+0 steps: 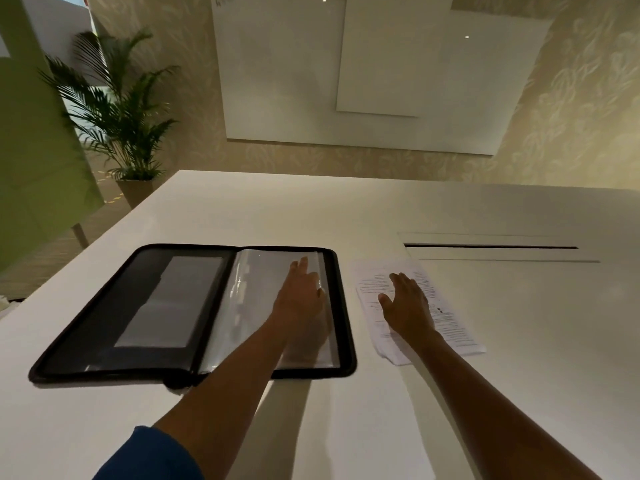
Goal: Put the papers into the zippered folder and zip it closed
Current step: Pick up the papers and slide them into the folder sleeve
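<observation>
Head view: papers (pixel 446 327) lengthwise away from person beside open zippered folder (pixel 138 306); both hands' fingers (pixel 401 282) flat, released.

The zippered folder (pixel 104 317) has a matt black cloth-like cover and edge. Its inner sleeves (pixel 249 306) are clear glossy plastic that catches the light. The papers (pixel 446 320) are thin white printed sheets, slightly creased. The surface (pixel 346 427) is smooth and white with a faint sheen.
</observation>
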Available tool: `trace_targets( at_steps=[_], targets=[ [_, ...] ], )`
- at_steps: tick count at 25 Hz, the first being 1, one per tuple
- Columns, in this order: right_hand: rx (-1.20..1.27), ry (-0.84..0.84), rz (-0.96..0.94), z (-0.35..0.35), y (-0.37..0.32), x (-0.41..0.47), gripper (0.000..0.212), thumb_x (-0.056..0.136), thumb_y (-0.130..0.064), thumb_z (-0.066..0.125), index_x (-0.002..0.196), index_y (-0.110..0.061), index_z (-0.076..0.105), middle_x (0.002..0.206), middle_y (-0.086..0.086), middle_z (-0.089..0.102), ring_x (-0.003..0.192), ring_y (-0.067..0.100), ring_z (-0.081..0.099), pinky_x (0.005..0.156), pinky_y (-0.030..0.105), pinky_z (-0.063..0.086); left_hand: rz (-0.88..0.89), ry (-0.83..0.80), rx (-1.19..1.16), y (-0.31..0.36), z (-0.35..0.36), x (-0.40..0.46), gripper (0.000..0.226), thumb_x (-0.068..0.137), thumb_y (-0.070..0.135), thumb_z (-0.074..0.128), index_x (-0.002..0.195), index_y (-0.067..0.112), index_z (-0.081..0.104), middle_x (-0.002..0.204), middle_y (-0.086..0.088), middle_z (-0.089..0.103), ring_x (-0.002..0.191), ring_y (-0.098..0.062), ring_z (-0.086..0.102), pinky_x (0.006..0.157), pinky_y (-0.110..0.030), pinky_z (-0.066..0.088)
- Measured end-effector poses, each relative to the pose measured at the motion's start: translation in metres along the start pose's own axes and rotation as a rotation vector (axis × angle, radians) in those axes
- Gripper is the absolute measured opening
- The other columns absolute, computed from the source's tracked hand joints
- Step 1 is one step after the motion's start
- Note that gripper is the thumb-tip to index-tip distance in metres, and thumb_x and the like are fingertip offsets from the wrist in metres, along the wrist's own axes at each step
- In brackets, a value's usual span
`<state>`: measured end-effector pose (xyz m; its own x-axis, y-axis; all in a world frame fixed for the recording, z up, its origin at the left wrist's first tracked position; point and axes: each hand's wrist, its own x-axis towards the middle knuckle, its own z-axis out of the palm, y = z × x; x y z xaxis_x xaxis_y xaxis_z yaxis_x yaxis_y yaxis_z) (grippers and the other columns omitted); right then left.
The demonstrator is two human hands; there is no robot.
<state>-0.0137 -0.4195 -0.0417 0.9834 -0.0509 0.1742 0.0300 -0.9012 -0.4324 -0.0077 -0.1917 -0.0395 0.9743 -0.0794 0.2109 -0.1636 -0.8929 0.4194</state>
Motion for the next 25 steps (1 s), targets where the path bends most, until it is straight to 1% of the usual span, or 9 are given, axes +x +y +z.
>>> trace_targets(
  at_steps=[5,7,8,12,15,18,20,22,25],
  targets=[
    [-0.027,0.014,-0.017,-0.015,0.044,0.012,0.05,0.096,-0.031,0.053,0.14,-0.007,0.044,0.147,0.014,0.046,0.136,0.031,0.04,0.113,0.044,0.033,0.079,-0.028,-0.027,0.051,0.036,0.005,0.035,0.099,0.024,0.048,0.127,0.006,0.058,0.162,-0.017,0.014,0.152,-0.028,0.006,0.119,-0.038,0.019],
    [-0.042,0.022,-0.018,-0.019,0.06,0.016,0.05,0.095,-0.031,0.054,0.138,-0.007,0.045,0.143,0.012,0.049,0.133,0.031,0.043,0.111,0.044,0.036,0.118,-0.023,-0.022,0.069,0.047,0.007,0.035,0.098,0.022,0.049,0.125,0.002,0.061,0.158,-0.021,0.026,0.15,-0.028,0.015,0.119,-0.035,0.018],
    [-0.046,0.022,-0.006,-0.02,0.069,0.018,0.05,0.095,-0.032,0.054,0.139,-0.008,0.045,0.143,0.012,0.049,0.132,0.031,0.043,0.11,0.043,0.036,0.115,-0.025,-0.029,0.077,0.051,0.009,0.034,0.098,0.022,0.049,0.123,0.002,0.062,0.156,-0.021,0.03,0.148,-0.028,0.022,0.117,-0.035,0.023],
    [-0.061,0.028,0.102,-0.023,0.095,0.023,0.046,0.093,-0.034,0.054,0.132,-0.01,0.047,0.135,0.012,0.052,0.12,0.034,0.047,0.099,0.044,0.04,-0.043,-0.038,-0.037,0.101,0.063,0.017,0.034,0.097,0.024,0.049,0.117,0.001,0.064,0.146,-0.017,0.044,0.126,-0.03,0.05,0.101,-0.036,0.044],
    [-0.123,0.02,0.145,-0.018,0.107,0.027,0.043,0.091,-0.039,0.053,0.123,-0.01,0.049,0.124,0.014,0.055,0.112,0.035,0.047,0.092,0.045,0.04,-0.172,-0.077,-0.012,0.115,0.067,0.023,0.027,0.094,0.021,0.049,0.103,-0.001,0.061,0.118,-0.019,0.06,0.11,-0.031,0.058,0.095,-0.041,0.048],
    [-0.145,0.031,0.14,-0.014,0.112,0.029,0.041,0.091,-0.041,0.053,0.117,-0.01,0.053,0.117,0.013,0.054,0.109,0.034,0.046,0.09,0.045,0.039,-0.287,-0.09,-0.116,0.127,0.065,0.033,0.012,0.088,0.015,0.052,0.084,0.004,0.054,0.104,-0.02,0.067,0.102,-0.034,0.063,0.088,-0.04,0.053],
    [-0.16,0.043,0.13,-0.011,0.112,0.03,0.041,0.091,-0.042,0.053,0.115,-0.009,0.055,0.116,0.013,0.054,0.109,0.034,0.046,0.089,0.045,0.04,-0.364,-0.096,-0.205,0.134,0.064,0.04,0.011,0.085,0.013,0.054,0.079,0.004,0.054,0.103,-0.022,0.067,0.102,-0.035,0.063,0.084,-0.039,0.054],
    [-0.164,0.057,0.125,-0.008,0.113,0.03,0.04,0.091,-0.043,0.052,0.113,-0.01,0.057,0.114,0.012,0.053,0.107,0.033,0.046,0.088,0.045,0.04,-0.422,-0.113,-0.271,0.139,0.064,0.046,0.019,0.082,0.011,0.054,0.066,0.006,0.046,0.099,-0.023,0.067,0.094,-0.033,0.064,0.072,-0.034,0.054],
    [-0.15,0.09,0.117,-0.005,0.116,0.029,0.038,0.09,-0.042,0.051,0.11,-0.01,0.058,0.112,0.011,0.053,0.105,0.033,0.046,0.087,0.044,0.039,-0.512,-0.124,-0.355,0.135,0.066,0.054,0.024,0.083,0.013,0.054,0.063,0.01,0.042,0.109,-0.023,0.066,0.078,-0.025,0.059,0.049,-0.021,0.037]
  ],
)
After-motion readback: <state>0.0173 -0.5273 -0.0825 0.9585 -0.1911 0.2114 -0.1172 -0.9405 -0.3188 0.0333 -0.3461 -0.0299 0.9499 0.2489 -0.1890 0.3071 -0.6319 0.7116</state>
